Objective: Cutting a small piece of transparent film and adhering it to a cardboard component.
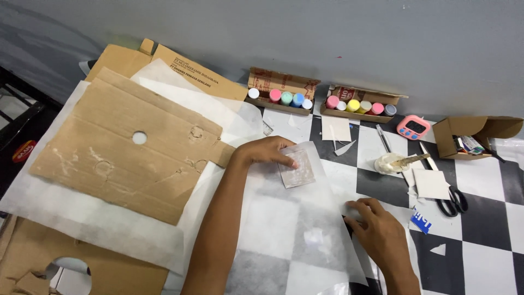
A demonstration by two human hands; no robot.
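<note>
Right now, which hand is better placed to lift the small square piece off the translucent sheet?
Left. The left hand already has its fingertips on the small square piece. The right hand is apart from it, pressing the translucent sheet at its right edge, likely steadying it.

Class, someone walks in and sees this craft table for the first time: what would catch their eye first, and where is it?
Probably the two rows of bright paint bottles in open cardboard boxes at the back by the wall. Next, the big cardboard sheet with a round hole, at left. At centre, the left hand presses a small glittery square onto translucent paper, which the right hand steadies.
</note>
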